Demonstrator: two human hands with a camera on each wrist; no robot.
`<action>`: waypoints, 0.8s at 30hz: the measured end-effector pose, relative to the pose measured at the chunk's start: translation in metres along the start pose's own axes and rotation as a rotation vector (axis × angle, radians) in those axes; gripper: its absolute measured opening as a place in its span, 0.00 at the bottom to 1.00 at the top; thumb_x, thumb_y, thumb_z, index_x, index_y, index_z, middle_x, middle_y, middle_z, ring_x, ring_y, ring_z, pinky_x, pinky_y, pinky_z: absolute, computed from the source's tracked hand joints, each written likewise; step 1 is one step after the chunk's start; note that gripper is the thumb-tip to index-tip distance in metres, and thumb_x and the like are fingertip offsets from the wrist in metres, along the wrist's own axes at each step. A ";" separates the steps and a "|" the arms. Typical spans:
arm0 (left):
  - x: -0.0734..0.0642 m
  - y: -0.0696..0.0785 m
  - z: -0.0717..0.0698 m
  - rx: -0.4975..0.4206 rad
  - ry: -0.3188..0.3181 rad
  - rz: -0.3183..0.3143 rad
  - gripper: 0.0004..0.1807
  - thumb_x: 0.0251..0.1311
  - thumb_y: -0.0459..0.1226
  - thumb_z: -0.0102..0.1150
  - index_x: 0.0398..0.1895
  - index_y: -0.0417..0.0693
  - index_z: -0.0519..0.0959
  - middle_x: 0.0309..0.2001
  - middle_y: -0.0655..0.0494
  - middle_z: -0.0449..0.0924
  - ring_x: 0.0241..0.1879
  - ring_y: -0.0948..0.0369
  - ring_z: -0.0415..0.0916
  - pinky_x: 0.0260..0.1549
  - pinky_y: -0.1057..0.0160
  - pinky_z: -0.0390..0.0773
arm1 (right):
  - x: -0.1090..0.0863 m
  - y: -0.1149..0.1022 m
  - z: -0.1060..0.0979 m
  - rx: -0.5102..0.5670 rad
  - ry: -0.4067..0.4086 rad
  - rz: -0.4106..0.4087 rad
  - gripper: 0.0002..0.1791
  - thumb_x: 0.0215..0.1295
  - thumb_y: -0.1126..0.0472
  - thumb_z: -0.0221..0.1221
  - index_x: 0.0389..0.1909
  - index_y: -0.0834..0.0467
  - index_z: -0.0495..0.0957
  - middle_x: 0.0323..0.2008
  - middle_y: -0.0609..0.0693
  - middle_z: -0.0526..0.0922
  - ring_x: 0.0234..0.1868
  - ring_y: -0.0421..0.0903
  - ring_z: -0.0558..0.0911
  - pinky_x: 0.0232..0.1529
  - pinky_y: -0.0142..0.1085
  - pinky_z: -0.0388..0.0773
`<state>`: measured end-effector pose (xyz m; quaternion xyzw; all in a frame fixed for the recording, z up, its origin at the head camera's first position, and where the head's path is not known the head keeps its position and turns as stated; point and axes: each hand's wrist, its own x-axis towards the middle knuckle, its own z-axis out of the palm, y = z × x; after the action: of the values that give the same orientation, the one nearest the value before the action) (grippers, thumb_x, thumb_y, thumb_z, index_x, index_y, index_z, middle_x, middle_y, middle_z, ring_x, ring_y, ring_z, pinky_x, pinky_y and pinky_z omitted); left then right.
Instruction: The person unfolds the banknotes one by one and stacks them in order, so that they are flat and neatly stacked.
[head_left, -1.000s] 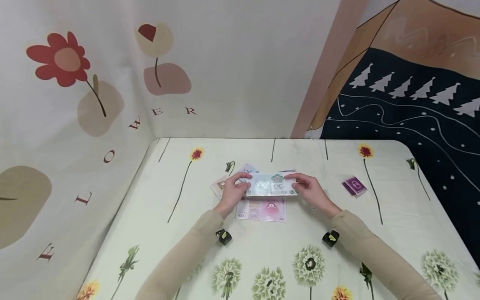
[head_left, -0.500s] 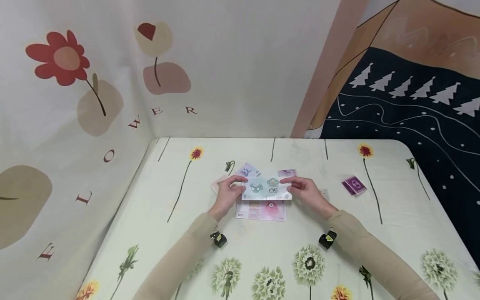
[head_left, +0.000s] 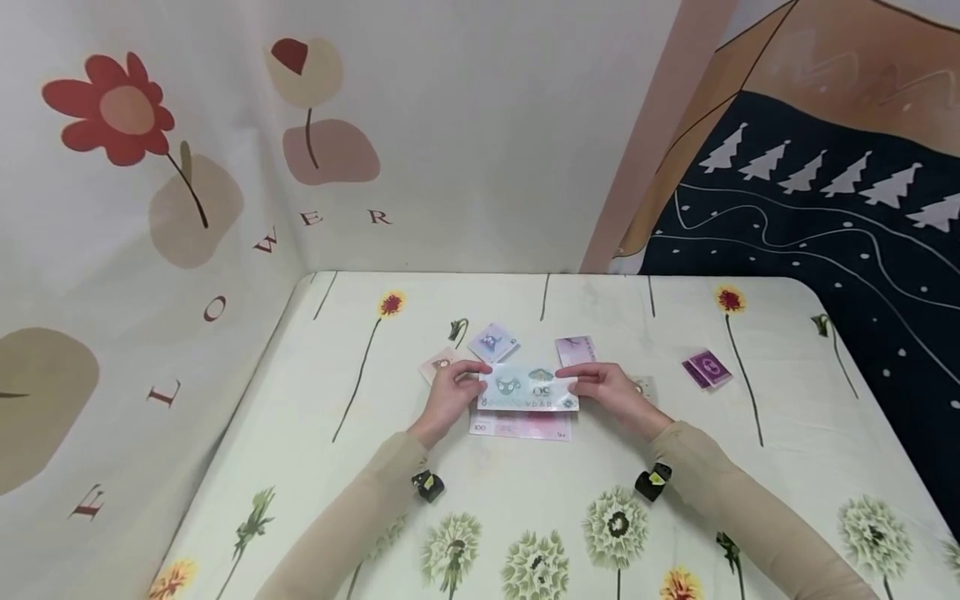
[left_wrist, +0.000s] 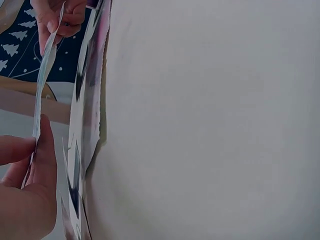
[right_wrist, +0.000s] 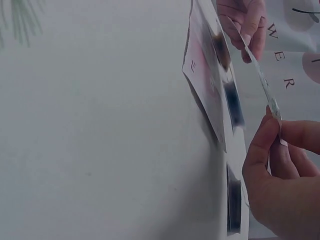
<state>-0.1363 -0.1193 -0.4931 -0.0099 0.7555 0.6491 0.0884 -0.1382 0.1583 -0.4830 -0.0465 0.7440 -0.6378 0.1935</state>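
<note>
My left hand and right hand hold a pale green play banknote marked 50 between them. Each hand pinches one short end between thumb and fingers. Seen edge-on in the left wrist view, the banknote bows slightly and is raised above the table. The right wrist view shows my right thumb and fingertips closed on its near end. A pink 100 banknote lies flat on the table below, its far part covered by the held one.
Around the hands lie a blue banknote, an orange one partly behind the left hand, and a purple one. Another pale banknote shows behind the right hand. A folded purple piece lies further right on the flowered tablecloth.
Both hands have drawn the green banknote toward me and slightly left. More of the blue and purple banknotes behind it now shows, and it covers more of the pink one.
</note>
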 end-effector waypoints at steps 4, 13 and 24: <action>-0.002 -0.002 -0.001 0.011 -0.008 0.008 0.15 0.55 0.20 0.56 0.47 0.32 0.79 0.55 0.42 0.74 0.45 0.52 0.78 0.45 0.63 0.78 | 0.000 0.001 0.003 0.031 -0.001 0.041 0.18 0.62 0.71 0.56 0.53 0.71 0.77 0.58 0.65 0.75 0.56 0.52 0.76 0.50 0.30 0.75; -0.005 -0.006 -0.003 0.005 -0.051 -0.036 0.15 0.56 0.21 0.55 0.48 0.32 0.78 0.49 0.42 0.77 0.45 0.53 0.78 0.47 0.62 0.78 | 0.006 0.006 0.008 0.016 -0.017 0.096 0.17 0.63 0.69 0.58 0.53 0.70 0.77 0.56 0.63 0.76 0.53 0.49 0.77 0.50 0.31 0.73; -0.006 -0.007 -0.011 0.118 -0.110 -0.065 0.13 0.53 0.21 0.60 0.44 0.33 0.80 0.47 0.42 0.79 0.43 0.53 0.80 0.46 0.61 0.78 | 0.004 0.012 0.013 -0.043 -0.056 0.084 0.16 0.63 0.70 0.59 0.51 0.72 0.77 0.37 0.59 0.85 0.37 0.43 0.83 0.39 0.32 0.78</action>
<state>-0.1310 -0.1320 -0.4977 0.0065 0.7857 0.5998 0.1515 -0.1353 0.1474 -0.4972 -0.0373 0.7530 -0.6116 0.2399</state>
